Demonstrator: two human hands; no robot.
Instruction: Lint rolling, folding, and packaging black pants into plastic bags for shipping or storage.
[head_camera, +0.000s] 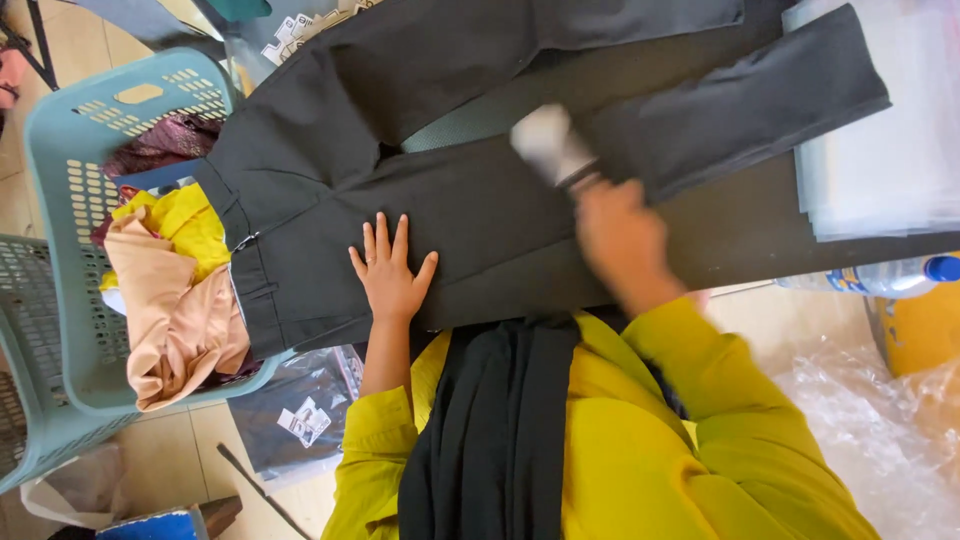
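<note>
Dark trousers (430, 190) lay spread across worktop, waistband at left edge by basket (70, 150). Left hand (390, 275) flat, fingers splayed, pinning cloth. Right hand (620, 240) blurred, gripped white roller (550, 145), probably lint roller. De-linting underway; next pass needs cloth kept taut.

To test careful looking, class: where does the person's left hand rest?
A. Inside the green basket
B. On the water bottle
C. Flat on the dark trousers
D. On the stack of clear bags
C: the left hand lies palm down, fingers spread, on the dark trousers laid across the table, away from the other things.
</note>
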